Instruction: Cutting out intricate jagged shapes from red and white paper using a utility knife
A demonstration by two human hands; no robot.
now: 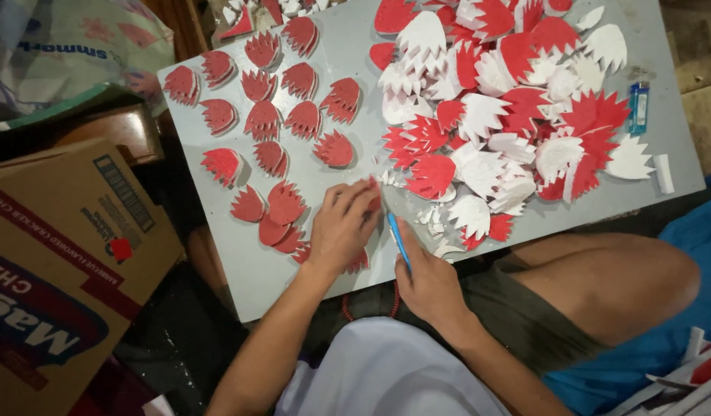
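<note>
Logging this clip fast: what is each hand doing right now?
Left hand: fingers pressed flat on a red cutout.
Right hand: closed around a blue cutter.

We see a person from above at the bottom of the frame — bare forearms, both hands without gloves, rings or a watch. A pale lavender-white top fills the lower centre. At lower right we make out olive-green shorts — one bare knee showing.
</note>
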